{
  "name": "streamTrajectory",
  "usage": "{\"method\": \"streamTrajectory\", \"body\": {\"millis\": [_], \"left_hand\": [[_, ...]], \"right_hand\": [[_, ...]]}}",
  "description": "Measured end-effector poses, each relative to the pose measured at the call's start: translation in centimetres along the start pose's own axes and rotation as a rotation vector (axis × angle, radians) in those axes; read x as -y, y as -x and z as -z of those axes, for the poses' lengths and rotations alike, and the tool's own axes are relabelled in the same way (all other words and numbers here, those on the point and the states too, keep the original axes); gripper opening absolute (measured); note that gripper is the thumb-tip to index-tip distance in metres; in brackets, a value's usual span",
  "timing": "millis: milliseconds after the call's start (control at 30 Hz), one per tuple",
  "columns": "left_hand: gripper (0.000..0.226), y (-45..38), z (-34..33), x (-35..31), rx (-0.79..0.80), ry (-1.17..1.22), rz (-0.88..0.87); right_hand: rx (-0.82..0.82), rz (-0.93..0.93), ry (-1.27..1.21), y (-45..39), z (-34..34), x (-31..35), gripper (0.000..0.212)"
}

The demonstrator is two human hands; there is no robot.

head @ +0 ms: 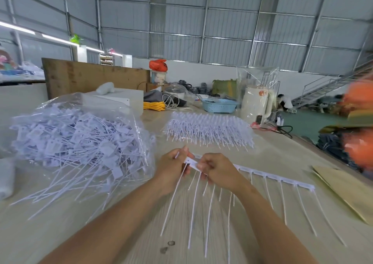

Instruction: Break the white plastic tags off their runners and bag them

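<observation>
A long white runner of plastic tags stretches from the middle of the table to the right, its thin tails hanging toward me. My left hand pinches the tag at the runner's left end. My right hand grips the runner just beside it, fingers curled over the strip. To the left lies a clear plastic bag heaped with loose white tags, its mouth facing my hands. A stack of unbroken tag runners sits farther back on the table.
A brown paper sheet lies at the right table edge. Behind the stack stand a blue basket, a white kettle, yellow cord and a white box. Two dark spots mark the light wooden table.
</observation>
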State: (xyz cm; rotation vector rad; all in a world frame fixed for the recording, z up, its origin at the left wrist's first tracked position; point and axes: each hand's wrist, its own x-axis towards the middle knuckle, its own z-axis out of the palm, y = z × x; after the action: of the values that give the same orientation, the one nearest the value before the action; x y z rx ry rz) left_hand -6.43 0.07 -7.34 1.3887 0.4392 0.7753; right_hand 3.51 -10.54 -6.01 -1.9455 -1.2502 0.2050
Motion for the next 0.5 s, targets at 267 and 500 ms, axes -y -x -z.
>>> {"method": "streamTrajectory", "body": {"millis": [267, 500], "left_hand": [[0.024, 0.7, -0.3, -0.1, 0.073, -0.016, 0.044], [0.039, 0.3, 0.0, -1.5, 0.05, -0.158, 0.046]], "right_hand": [[-0.031, -0.05, -0.13, 0.1, 0.1, 0.3, 0.023], [-0.047, 0.03, -0.163, 0.2, 0.4, 1.3, 0.035]]}}
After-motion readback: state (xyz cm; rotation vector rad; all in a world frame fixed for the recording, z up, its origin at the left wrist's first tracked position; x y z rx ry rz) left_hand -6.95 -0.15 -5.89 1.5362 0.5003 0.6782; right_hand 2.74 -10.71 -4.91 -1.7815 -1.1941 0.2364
